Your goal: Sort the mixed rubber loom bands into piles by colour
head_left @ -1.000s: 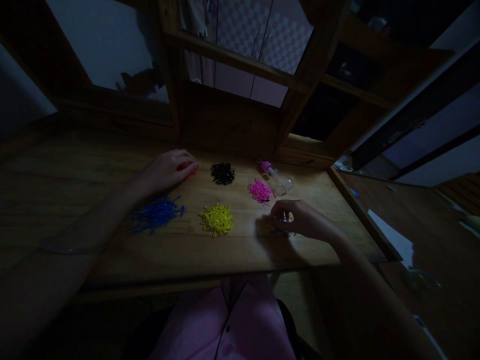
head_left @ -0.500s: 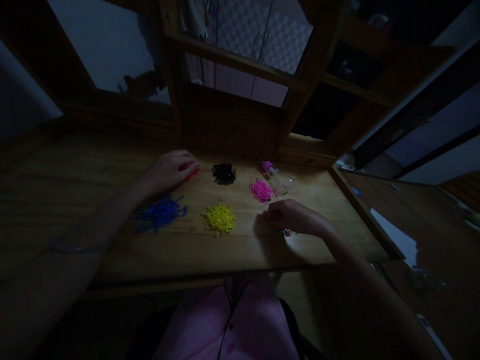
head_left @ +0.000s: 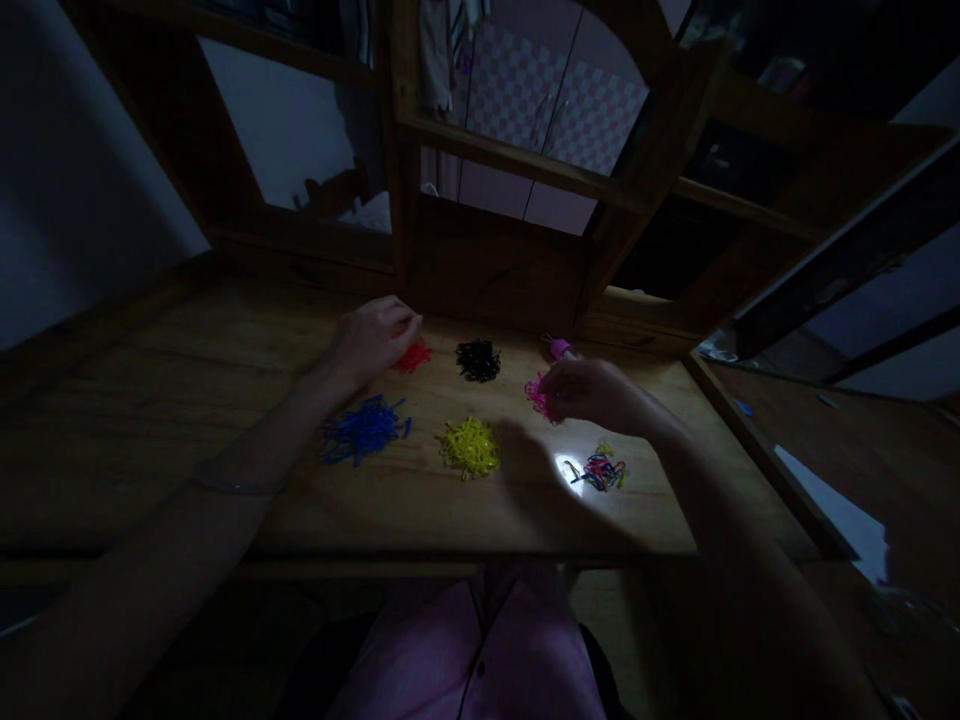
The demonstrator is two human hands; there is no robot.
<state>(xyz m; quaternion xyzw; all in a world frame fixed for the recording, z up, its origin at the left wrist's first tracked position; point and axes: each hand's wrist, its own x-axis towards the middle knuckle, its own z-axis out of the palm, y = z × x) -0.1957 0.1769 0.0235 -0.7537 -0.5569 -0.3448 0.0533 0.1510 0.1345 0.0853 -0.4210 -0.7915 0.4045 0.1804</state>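
Observation:
My left hand (head_left: pixel 375 342) hovers at the edge of the red pile of small rubber bands (head_left: pixel 414 357), thumb and fingers pinched together. Whatever is between them is too small to tell. My right hand (head_left: pixel 596 392) is over the pink rubber bands (head_left: pixel 535 396), its fingers curled closed and partly hiding that pile. Their tips do not show clearly. Below my right hand lies a mixed-colour heap of rubber bands (head_left: pixel 602 471). Blue rubber bands (head_left: pixel 365 431), yellow ones (head_left: pixel 470 447) and black ones (head_left: pixel 478 360) form separate piles.
Behind my right hand, a clear bottle with a pink cap (head_left: pixel 560 348) lies mostly hidden. The wooden desk (head_left: pixel 420 510) has a shelf unit (head_left: pixel 495 245) along its back. A white sheet (head_left: pixel 829 510) lies on the surface to the right. The room is dim.
My right hand has moved from the mixed heap up to the pink pile, uncovering the heap. My left hand has drawn back slightly, showing more red bands. The view has shifted.

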